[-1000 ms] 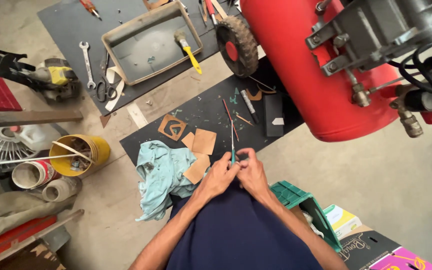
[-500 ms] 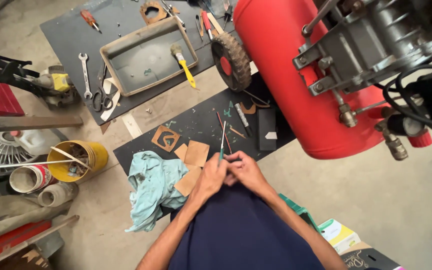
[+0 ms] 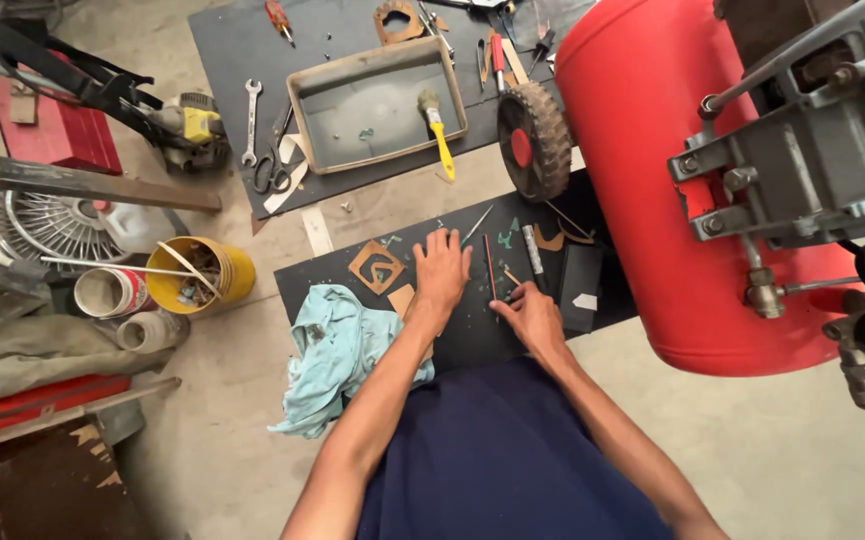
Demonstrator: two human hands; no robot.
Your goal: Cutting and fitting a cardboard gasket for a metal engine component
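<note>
Concrete workshop floor carries a dark rubber mat point(image 3: 333, 285), where the left hand point(image 3: 441, 272) lies flat with fingers spread beside a brown cut-out cardboard gasket point(image 3: 377, 267), while the right hand point(image 3: 528, 312) pinches the near end of a thin red-and-green rod point(image 3: 490, 268), near a big red tank point(image 3: 653, 170)

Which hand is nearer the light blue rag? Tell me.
Left. The left hand lies flat on the dark mat just right of the rag; the right hand is farther right, beyond it.
</note>
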